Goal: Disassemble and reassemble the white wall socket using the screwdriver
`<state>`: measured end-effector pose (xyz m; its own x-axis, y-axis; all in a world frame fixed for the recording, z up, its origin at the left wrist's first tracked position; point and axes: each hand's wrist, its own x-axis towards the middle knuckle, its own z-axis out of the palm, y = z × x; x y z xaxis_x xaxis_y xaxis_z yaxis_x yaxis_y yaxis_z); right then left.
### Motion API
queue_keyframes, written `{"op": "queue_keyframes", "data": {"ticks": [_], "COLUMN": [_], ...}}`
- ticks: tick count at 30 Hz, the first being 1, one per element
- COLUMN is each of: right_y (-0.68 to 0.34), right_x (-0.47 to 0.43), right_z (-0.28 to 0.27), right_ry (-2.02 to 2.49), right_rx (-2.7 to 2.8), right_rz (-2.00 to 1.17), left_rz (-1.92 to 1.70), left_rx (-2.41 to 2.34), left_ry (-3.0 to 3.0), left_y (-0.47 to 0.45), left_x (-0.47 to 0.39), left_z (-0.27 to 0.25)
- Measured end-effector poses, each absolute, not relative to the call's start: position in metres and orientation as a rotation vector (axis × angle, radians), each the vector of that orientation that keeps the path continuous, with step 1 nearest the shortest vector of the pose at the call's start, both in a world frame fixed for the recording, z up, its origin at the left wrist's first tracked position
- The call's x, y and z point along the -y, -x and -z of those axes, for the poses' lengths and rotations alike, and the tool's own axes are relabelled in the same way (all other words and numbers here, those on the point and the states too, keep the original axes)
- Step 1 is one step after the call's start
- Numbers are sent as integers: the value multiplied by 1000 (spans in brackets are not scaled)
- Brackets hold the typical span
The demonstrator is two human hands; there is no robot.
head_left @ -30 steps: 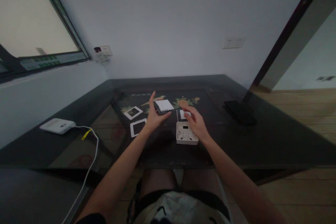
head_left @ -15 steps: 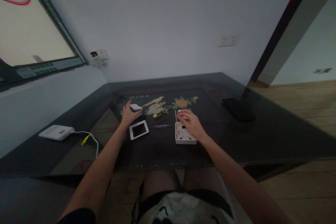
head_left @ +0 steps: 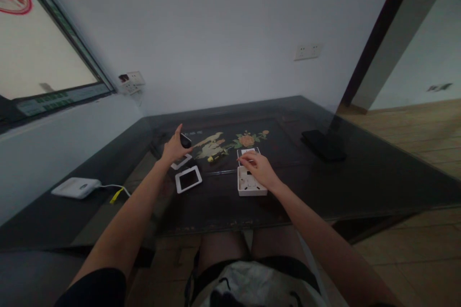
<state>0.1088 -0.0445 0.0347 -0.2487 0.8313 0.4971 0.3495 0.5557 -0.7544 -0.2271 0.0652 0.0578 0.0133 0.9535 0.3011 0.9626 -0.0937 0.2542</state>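
Note:
My left hand (head_left: 174,148) is closed by thumb and fingers round the edges of a small flat piece with a dark face (head_left: 185,141). Just below that hand lies a white frame (head_left: 181,161), partly covered by it. Nearer to me is another white frame with a dark window (head_left: 188,179). My right hand (head_left: 261,169) hovers over an open white plastic box (head_left: 252,192), its fingertips pinched together; whatever is between them is too small to see. Behind the box a white rectangular piece (head_left: 248,151) is half hidden by my fingers.
A small yellow-handled tool, perhaps a screwdriver (head_left: 216,156), lies mid-table on the painted flowers. On the dark table (head_left: 288,201), a black flat case (head_left: 323,145) lies right and a white device (head_left: 76,187) with a cable and yellow tag (head_left: 116,195) left. A wall stands behind.
The flat piece in my left hand has turned from its pale side to its dark side, and the hand has tipped up. My right hand stays pinched over the box. The view has shifted slightly.

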Motion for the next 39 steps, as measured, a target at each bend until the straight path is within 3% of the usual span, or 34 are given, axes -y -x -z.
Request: {"op": "queue_keyframes", "data": {"ticks": [6,12,17,23,25,28,32,35,39], "right_y": [-109,-109,-109,-103,-89,-49,20,61,93], "right_x": [43,43,42,45,39,15,-38,-81,-135], "right_z": [-34,-34,-33,-38,-48,-67,-73,-60,-44], "right_ry": [1000,1023,1027,1042,1018,971,1055,1132,1171], "right_rx": [1827,1859,1854,1932,2083,2422,2631,2697,2746], "right_rz": [-618,-634,-642,-606,-526,-384,-305,-280,-291], "left_rz": [86,143,780,1238,1808,3037,3715,3892,3945], "left_rx": [2140,2306,2433,2333,2317,2205,1938,1890,1786], "left_ry": [2200,2162,2228,2186,2064,1570,1089,768,846], "left_y": [241,261,262,258,251,237,224,222,222], "left_x": [-77,-81,-81,-73,-63,-47,-37,-37,-36], "left_z": [-65,-55,-48,-52,-54,-56,-52,-48,-44]}}
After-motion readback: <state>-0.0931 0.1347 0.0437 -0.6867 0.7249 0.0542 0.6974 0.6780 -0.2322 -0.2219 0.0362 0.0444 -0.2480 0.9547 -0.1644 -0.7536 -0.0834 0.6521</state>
